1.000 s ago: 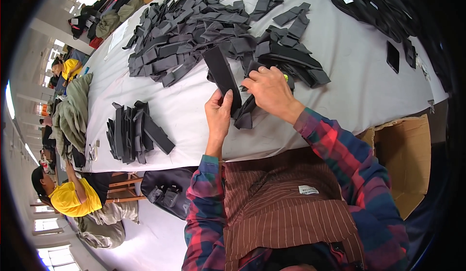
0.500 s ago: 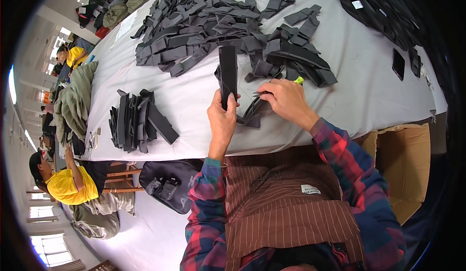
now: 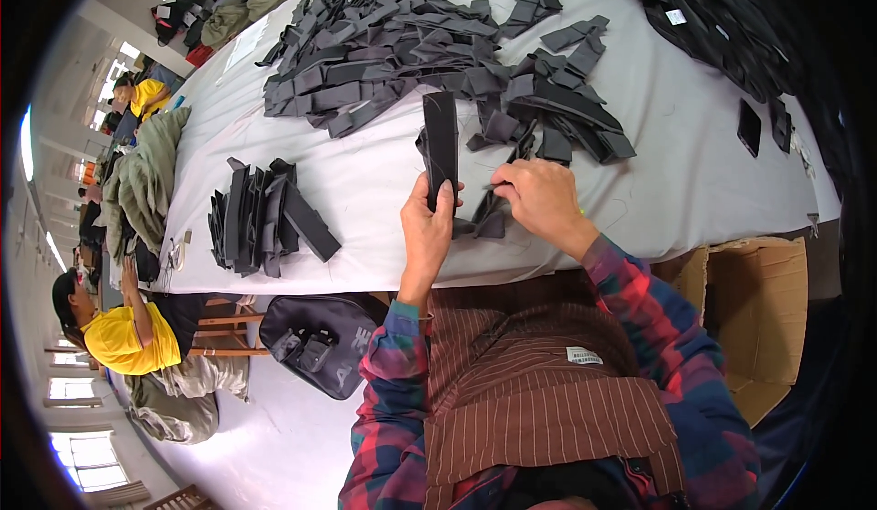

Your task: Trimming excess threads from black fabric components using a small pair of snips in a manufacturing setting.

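Note:
My left hand [image 3: 427, 231] is closed around a dark grey fabric strip [image 3: 440, 140], held upright with the thumb along its face. More folded fabric shows behind it. Just to the right, my right hand [image 3: 541, 199] is closed, finger and thumb pinching at a second dark fabric strip [image 3: 491, 210] that hangs at a slant beside the left fingers. A yellow-green bit [image 3: 582, 210] peeks out by the right hand's edge; the rest of it is hidden. A large heap of similar strips [image 3: 384, 53] lies beyond my hands.
A neater bundle of strips [image 3: 265, 222] lies left on the white-covered table [image 3: 365, 190]. Black garments [image 3: 703, 26] and a phone-like black slab [image 3: 749, 126] are at right. An open cardboard box [image 3: 749, 318] stands below right, a black bag [image 3: 320, 346] below left. A person in yellow [image 3: 132, 336] sits left.
The right hand has turned over, so the yellow-green piece now shows lower, near its wrist, and the pointed tip at its fingers is out of sight. The upright strip sits slightly further right.

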Tool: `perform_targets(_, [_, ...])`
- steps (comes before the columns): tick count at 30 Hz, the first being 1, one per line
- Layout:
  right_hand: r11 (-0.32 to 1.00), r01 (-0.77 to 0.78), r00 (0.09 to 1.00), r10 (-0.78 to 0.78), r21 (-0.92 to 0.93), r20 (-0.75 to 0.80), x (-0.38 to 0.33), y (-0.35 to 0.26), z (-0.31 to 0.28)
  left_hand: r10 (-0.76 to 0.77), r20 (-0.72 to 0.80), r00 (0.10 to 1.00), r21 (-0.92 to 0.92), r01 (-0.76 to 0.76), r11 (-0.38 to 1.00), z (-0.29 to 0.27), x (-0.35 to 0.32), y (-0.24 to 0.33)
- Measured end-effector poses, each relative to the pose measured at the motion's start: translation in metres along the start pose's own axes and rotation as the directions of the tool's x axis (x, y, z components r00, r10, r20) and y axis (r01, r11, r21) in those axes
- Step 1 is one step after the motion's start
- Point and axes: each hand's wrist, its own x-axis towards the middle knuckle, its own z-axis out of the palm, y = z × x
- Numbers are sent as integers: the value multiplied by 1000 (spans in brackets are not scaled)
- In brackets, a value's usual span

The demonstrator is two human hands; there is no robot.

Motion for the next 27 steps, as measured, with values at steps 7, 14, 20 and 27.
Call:
perform_targets(7, [962, -97, 995, 97, 256, 13, -7, -4, -4, -272, 286, 919, -715, 393, 578, -23, -16, 7])
perform_targets(14, [791, -57, 997, 74, 609, -3, -26, -34, -18, -346, 263, 901, -762, 413, 499, -25, -39, 10])
perform_targets(20, [808, 86, 996, -46, 582, -83, -33, -50, -18, -287, 252, 924, -787, 369, 495, -23, -48, 16])
perform_targets(27, [842, 127, 989, -69, 524, -128, -36, -59, -16, -381, 235, 894, -775, 409, 482, -21, -58, 29])
